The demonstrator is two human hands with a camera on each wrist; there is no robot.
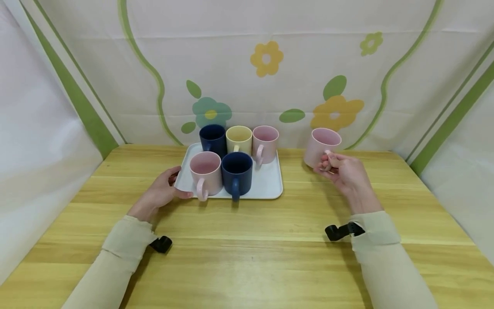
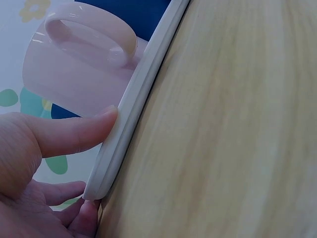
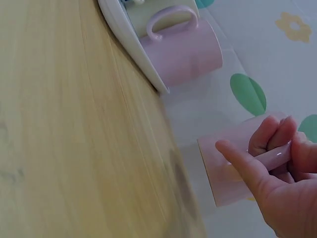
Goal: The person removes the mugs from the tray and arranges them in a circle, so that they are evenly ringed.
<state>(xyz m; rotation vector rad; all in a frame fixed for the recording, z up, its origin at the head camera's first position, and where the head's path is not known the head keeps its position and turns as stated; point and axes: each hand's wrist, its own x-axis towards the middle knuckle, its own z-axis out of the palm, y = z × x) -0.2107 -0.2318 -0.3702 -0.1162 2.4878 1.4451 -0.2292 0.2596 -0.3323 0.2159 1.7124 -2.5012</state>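
Observation:
My right hand (image 1: 349,174) grips a pink mug (image 1: 313,149) by its handle, to the right of a white tray (image 1: 269,182). In the right wrist view, the held mug's base (image 3: 210,173) stands off the table with a shadow near it. At the tray's front left corner, my left hand (image 1: 160,189) holds the rim, its thumb on the front edge (image 2: 111,129) and its fingers round the corner. Close to that thumb stands another pink mug (image 1: 206,171) on the tray, beside a navy mug (image 1: 237,169), both with handles facing me.
Along the tray's back stand a navy mug (image 1: 213,139), a yellow mug (image 1: 239,139) and a pink mug (image 1: 266,143). The wooden table (image 1: 247,257) ends at a white flowered curtain (image 1: 231,64) behind the tray. White cloth walls flank both sides.

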